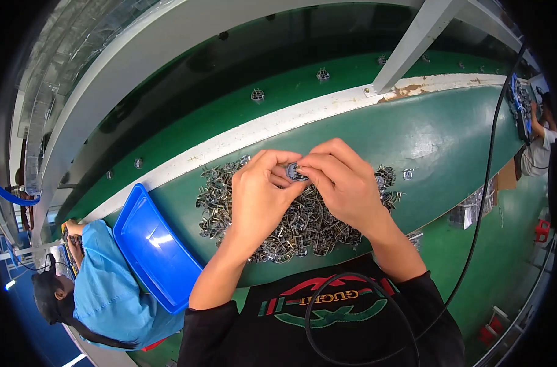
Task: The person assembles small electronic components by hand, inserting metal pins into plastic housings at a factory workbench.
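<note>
While pinching a small round part (295, 172) between fingers (277, 168) of both hands, over a metal clip pile (303, 226) on the desk (450, 140); blue tray (153, 244) left, nothing visible inside.

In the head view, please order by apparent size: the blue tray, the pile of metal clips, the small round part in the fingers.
1. Pile of metal clips; partly hidden by hands, so unsure against the tray
2. Blue tray
3. Small round part, clearly smallest
</note>
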`<action>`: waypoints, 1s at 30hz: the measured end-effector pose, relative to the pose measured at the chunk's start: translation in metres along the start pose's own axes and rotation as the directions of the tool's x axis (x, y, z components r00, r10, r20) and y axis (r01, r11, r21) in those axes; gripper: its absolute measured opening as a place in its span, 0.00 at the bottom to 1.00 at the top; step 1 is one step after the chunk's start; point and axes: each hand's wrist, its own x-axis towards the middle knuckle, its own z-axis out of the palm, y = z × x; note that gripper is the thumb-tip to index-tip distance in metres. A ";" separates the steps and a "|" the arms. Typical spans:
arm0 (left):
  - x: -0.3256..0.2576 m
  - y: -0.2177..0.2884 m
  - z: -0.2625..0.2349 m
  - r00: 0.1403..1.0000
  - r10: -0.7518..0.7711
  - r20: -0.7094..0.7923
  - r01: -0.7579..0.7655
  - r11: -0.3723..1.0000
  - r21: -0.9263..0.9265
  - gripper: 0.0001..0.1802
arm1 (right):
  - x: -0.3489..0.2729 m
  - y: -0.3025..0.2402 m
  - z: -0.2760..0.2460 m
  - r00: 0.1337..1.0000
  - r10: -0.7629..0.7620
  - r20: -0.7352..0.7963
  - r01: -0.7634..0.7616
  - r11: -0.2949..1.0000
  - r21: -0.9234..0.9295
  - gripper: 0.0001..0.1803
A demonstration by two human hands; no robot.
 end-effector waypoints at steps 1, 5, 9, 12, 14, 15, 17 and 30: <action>0.000 0.002 0.001 1.000 0.001 0.005 0.000 1.000 -0.002 0.19 | -0.002 0.001 0.000 1.000 -0.003 -0.006 0.003 1.000 0.002 0.08; -0.003 0.004 0.003 1.000 -0.004 0.010 0.003 0.998 0.055 0.19 | -0.007 0.003 0.003 0.999 -0.053 0.006 0.054 0.993 -0.108 0.11; -0.005 -0.001 0.006 0.997 -0.029 0.069 0.043 0.974 -0.222 0.19 | -0.014 0.007 0.002 0.995 -0.088 -0.039 0.082 0.989 -0.125 0.16; 0.006 -0.006 0.008 0.983 -0.028 0.184 0.117 0.862 -0.494 0.18 | -0.016 0.012 -0.002 0.992 -0.093 -0.089 0.079 0.986 -0.147 0.18; 0.015 -0.014 0.005 0.974 -0.113 0.196 0.199 0.841 -0.503 0.14 | -0.016 0.011 -0.010 0.998 -0.059 -0.010 0.057 0.990 -0.132 0.19; 0.021 -0.021 0.001 0.966 -0.178 0.188 0.251 0.825 -0.506 0.13 | -0.017 0.013 -0.018 0.999 -0.043 -0.012 0.041 0.988 -0.150 0.19; 0.039 -0.050 -0.012 0.991 -0.131 -0.001 0.125 0.951 -0.282 0.11 | -0.021 0.018 -0.039 0.981 0.189 0.030 -0.178 0.960 -0.216 0.18; 0.128 -0.192 -0.089 0.897 -0.198 -0.395 0.233 0.972 0.043 0.27 | -0.109 0.098 -0.144 0.803 0.596 -0.014 -0.557 0.741 -0.374 0.12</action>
